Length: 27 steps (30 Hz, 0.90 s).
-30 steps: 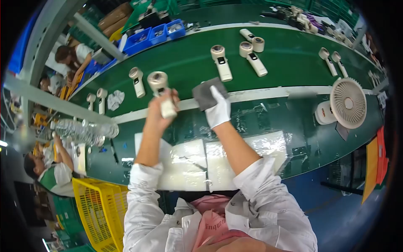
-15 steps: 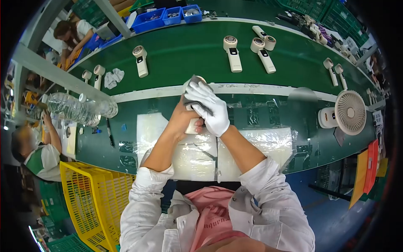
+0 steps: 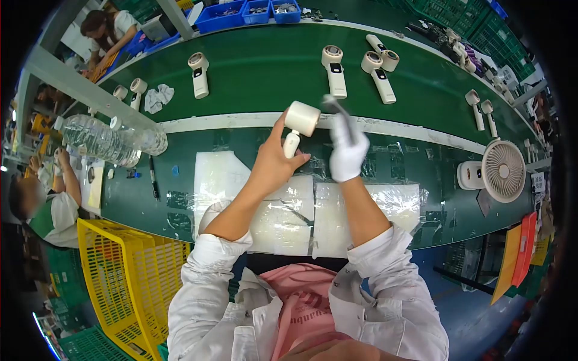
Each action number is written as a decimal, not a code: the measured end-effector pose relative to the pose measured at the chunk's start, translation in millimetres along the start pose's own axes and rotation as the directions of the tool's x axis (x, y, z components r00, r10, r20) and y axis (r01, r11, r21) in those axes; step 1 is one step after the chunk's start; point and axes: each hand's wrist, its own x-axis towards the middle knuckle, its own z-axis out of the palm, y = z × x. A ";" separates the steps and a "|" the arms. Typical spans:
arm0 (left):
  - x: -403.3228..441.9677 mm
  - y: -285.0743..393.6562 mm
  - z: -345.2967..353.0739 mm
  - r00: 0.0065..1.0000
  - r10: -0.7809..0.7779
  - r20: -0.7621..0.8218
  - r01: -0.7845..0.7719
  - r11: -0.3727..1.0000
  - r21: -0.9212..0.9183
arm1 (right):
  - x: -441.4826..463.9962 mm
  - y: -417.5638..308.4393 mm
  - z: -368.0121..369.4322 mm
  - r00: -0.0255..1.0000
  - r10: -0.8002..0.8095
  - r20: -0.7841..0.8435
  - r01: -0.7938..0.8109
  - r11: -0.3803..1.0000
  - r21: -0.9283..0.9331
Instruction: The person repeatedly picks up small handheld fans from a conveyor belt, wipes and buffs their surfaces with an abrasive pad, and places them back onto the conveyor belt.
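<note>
My bare left hand (image 3: pixel 276 159) grips a white handheld fan (image 3: pixel 303 118) by its handle, its round head up and turned sideways. To the right of the fan and apart from it, my right hand (image 3: pixel 349 155) wears a white glove. Its fingers pinch a grey cloth (image 3: pixel 344 120), which is smeared by motion and rises toward the belt's edge. Under my forearms lie pale foam sheets (image 3: pixel 280 225) taped to the green table.
Several handheld fans (image 3: pixel 336 72) lie on the green belt beyond. Water bottles (image 3: pixel 99 138) and a black pen (image 3: pixel 153 177) are at left, a desk fan (image 3: pixel 503 171) at right. A yellow crate (image 3: pixel 129 283) stands lower left. A co-worker (image 3: pixel 51 204) sits at left.
My right hand has come off the fan and moved right with the grey cloth. The fan, still in my left hand, now shows its head uncovered, turned sideways.
</note>
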 end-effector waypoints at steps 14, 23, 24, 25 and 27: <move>-2.2 -3.5 -0.6 0.984 0.173 0.048 -0.178 0.978 0.108 | -5.6 26.6 7.8 0.783 0.393 0.482 -0.592 0.233 0.771; 23.7 -26.9 16.8 0.887 0.233 -0.398 -0.413 0.785 -0.462 | -58.0 -21.0 53.4 0.914 0.324 0.245 -0.393 0.856 0.335; 21.1 -21.7 17.9 0.880 0.214 -0.424 -0.429 0.739 -0.519 | -61.3 -23.4 61.6 0.960 0.205 0.190 -0.257 0.914 0.314; 18.2 -16.3 18.3 0.874 0.196 -0.446 -0.446 0.690 -0.571 | -62.2 -24.7 65.7 0.988 0.077 0.136 -0.113 0.952 0.286; 19.4 -18.2 5.1 0.843 0.223 -0.489 -0.483 0.714 -0.507 | -65.1 -30.1 62.7 0.958 0.109 0.267 -0.223 0.867 0.447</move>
